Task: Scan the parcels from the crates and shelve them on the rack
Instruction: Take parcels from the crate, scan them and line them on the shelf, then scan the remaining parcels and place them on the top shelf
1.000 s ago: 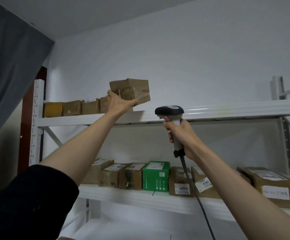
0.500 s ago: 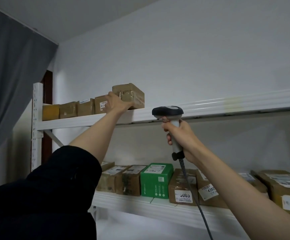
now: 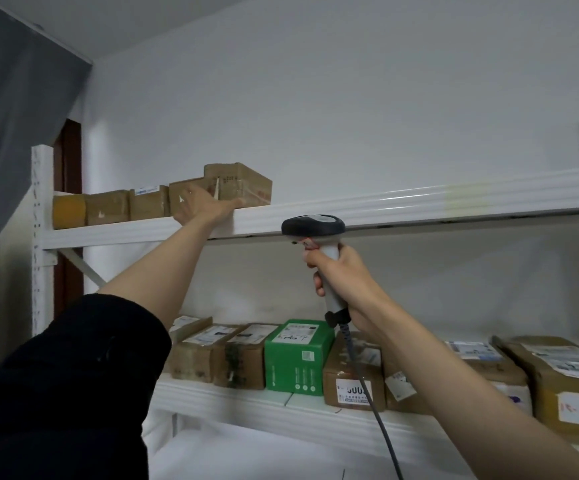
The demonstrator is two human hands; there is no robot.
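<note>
My brown parcel (image 3: 238, 184) sits upright on the white rack's (image 3: 419, 206) top shelf, rightmost in a row of cartons. My scanner (image 3: 315, 230) is grey with a black head, held upright below that shelf.

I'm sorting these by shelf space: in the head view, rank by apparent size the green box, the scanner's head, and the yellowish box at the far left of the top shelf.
1. green box, though it sits nearer the camera
2. scanner's head
3. yellowish box; the last two look close, and depth differs, so unsure

Your left hand (image 3: 201, 206) raised, upper left of centre, arm extended, fingers straight. Your right hand (image 3: 345, 285) mid-frame, fingers (image 3: 317, 263) curled in grip, forearm running lower right.
</note>
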